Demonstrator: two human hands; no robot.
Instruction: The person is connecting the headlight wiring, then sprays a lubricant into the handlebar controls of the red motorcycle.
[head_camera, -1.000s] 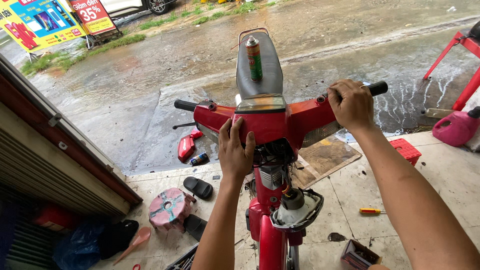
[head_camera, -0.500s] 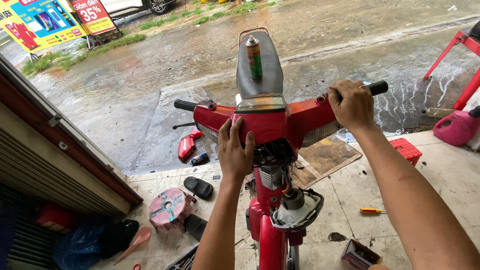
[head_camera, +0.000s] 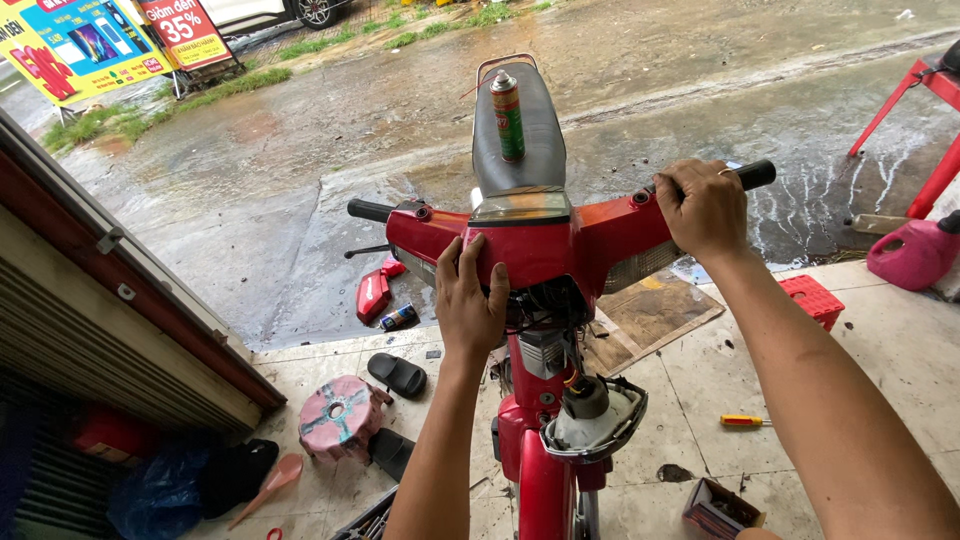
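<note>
I see a red motorbike (head_camera: 545, 400) on the tiled floor (head_camera: 880, 370), front end stripped, long axis running away from me toward the wet road (head_camera: 350, 140). Red handlebar cover (head_camera: 540, 245) spans left-right. Right hand (head_camera: 705, 205) is wrapped closed on the black right grip (head_camera: 755, 175). Left hand (head_camera: 470, 300) lies flat, fingers open, on the cover's left-centre. Spray can (head_camera: 507, 115) stands upright on the seat (head_camera: 520, 130).

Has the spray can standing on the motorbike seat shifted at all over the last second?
No. The spray can stands upright on the same spot of the black seat, just behind the red handlebar cover, as in the earlier pictures.
</note>
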